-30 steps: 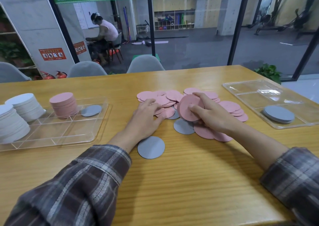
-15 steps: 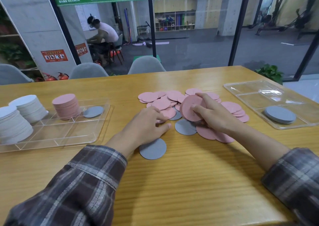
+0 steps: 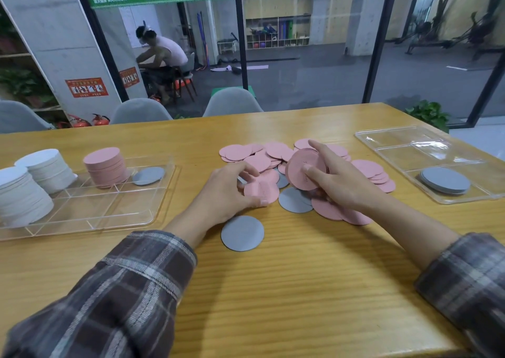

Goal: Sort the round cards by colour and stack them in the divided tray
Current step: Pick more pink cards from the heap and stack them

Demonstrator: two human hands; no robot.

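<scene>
Head view, left hand: the left hand (image 3: 226,191) reaches in from the near edge of the desk (image 3: 273,289), fingers curled over a single pink card (image 3: 261,191) with the thumb pressed on its near rim; whether the card is lifted off the ones beneath it cannot be told
Right hand: the right hand (image 3: 341,183) grips a bundle of pink cards (image 3: 303,169), held tilted on edge above the heap, thumb on the face turned to the camera, fingers behind
Loose heap: the pink heap (image 3: 259,152) is spread on the middle of the desk toward the far edge, the cards overlapping
Grey cards: one lone grey card (image 3: 241,233) lies flat just beside the left wrist; a second grey card (image 3: 293,200) lies between the two hands, partly under pink ones
Left tray: the left tray (image 3: 82,210), clear and divided, sits at the left edge; in it are two white stacks (image 3: 46,166), a pink stack (image 3: 106,166) and a flat grey disc (image 3: 149,175) just beside the pink stack
Right tray: the right tray (image 3: 437,150), also clear, sits at the right edge and holds a low grey stack (image 3: 445,180) in its near compartment
Sleeves: both forearms wear plaid sleeves (image 3: 131,284)
Beyond the desk: grey chairs (image 3: 232,101) at the far edge, then a glass wall with a seated person (image 3: 164,54) behind it
</scene>
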